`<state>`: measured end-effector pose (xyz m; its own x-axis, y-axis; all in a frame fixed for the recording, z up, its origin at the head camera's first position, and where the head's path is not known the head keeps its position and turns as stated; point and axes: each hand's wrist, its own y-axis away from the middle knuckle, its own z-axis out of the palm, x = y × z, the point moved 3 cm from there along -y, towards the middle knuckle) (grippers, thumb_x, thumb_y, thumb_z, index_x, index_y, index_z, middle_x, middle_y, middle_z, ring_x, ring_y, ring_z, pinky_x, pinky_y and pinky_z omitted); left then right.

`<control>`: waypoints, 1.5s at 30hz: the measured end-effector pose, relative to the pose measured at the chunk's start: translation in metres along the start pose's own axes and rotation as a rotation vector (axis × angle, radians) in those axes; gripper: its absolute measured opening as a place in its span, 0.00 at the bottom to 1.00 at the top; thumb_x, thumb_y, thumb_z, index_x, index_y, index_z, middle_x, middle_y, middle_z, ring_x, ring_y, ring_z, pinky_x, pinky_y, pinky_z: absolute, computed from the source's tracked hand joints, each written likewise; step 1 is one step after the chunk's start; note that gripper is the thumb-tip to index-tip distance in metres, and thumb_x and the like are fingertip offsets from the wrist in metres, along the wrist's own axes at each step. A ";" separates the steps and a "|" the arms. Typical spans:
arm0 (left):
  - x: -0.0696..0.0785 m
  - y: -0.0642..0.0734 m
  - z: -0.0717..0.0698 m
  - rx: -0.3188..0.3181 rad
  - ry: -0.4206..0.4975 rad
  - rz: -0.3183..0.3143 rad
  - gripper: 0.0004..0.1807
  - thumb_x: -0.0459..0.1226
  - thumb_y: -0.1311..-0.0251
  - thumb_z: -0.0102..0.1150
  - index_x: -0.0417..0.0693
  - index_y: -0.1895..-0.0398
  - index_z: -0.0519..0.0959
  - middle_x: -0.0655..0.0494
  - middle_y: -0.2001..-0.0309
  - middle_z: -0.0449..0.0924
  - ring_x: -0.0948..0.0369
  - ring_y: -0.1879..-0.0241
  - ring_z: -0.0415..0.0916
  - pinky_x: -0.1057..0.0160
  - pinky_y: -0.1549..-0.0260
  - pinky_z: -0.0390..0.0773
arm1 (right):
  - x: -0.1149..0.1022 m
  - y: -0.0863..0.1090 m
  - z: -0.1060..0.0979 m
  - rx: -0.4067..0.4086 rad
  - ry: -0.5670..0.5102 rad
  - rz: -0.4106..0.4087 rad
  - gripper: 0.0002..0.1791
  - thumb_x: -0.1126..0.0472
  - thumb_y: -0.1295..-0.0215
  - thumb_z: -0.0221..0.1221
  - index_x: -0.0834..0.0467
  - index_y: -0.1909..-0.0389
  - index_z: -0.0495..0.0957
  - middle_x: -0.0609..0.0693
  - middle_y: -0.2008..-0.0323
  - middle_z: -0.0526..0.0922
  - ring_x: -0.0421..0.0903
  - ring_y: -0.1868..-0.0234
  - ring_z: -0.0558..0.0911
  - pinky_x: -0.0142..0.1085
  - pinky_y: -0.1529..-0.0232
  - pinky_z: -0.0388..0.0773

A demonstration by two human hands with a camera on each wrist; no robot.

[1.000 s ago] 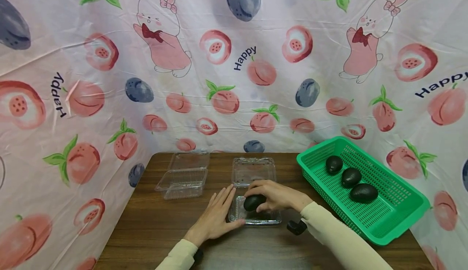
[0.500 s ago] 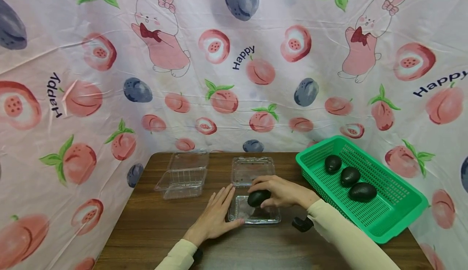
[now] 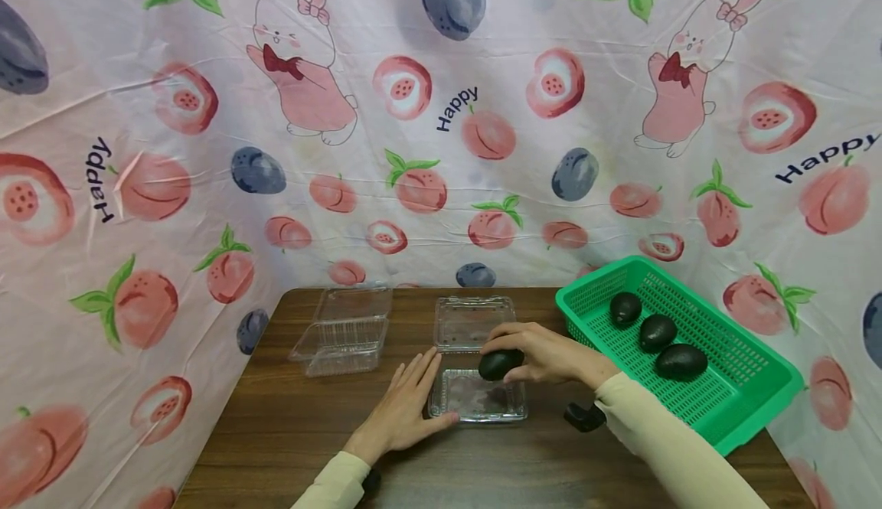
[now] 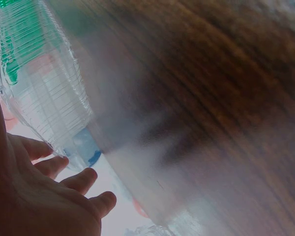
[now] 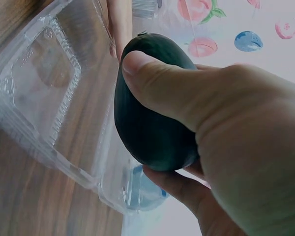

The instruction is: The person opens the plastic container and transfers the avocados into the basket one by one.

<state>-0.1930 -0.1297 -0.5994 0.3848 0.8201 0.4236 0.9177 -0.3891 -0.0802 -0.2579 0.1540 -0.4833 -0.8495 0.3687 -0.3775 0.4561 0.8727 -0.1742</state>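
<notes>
A dark green avocado [image 3: 498, 366] is in my right hand [image 3: 547, 354], pinched between thumb and fingers above a clear plastic clamshell box [image 3: 475, 403]. In the right wrist view the thumb lies across the avocado [image 5: 150, 118], and other fingers come round its far side. The box stands open, its lid [image 3: 474, 321] folded back toward the rear. My left hand [image 3: 400, 416] lies along the box's left side with fingers straight and the thumb near its front corner. From the left wrist view, the fingers [image 4: 81, 181] are extended beside the clear ribbed wall.
A green mesh basket [image 3: 747, 417] with three avocados [image 3: 681, 361] stands on the right of the wooden table [image 3: 276, 432]. Another open clear clamshell box [image 3: 344, 344] stands at the back left. A fruit-patterned curtain [image 3: 386, 149] hangs behind and at both sides.
My right hand, still holding the avocado, has moved up and to the right, from low in the box to above its back right part. The left hand has stayed in place.
</notes>
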 end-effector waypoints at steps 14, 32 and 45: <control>0.001 0.000 0.001 0.014 -0.003 0.000 0.63 0.71 0.28 0.62 0.48 0.05 0.49 0.48 0.05 0.47 0.35 0.08 0.49 0.24 0.12 0.52 | 0.015 0.028 -0.019 0.113 0.055 -0.008 0.32 0.65 0.40 0.84 0.54 0.34 0.88 0.55 0.37 0.88 0.52 0.41 0.90 0.48 0.41 0.91; 0.000 0.000 0.002 0.019 -0.004 0.005 0.63 0.72 0.28 0.62 0.46 0.05 0.49 0.46 0.05 0.47 0.35 0.08 0.51 0.24 0.13 0.52 | 0.034 0.070 -0.046 0.152 0.056 0.175 0.28 0.58 0.32 0.80 0.51 0.32 0.87 0.55 0.33 0.87 0.59 0.33 0.86 0.61 0.35 0.88; -0.001 0.000 0.001 0.015 -0.003 0.007 0.64 0.74 0.28 0.61 0.48 0.05 0.47 0.47 0.05 0.47 0.34 0.08 0.50 0.23 0.13 0.52 | 0.045 0.088 -0.067 0.211 0.115 0.216 0.29 0.59 0.35 0.82 0.52 0.33 0.88 0.57 0.34 0.88 0.60 0.35 0.88 0.56 0.40 0.90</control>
<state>-0.1935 -0.1297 -0.6009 0.3914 0.8185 0.4206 0.9164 -0.3885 -0.0966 -0.2737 0.2689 -0.4549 -0.7459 0.5823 -0.3232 0.6639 0.6891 -0.2905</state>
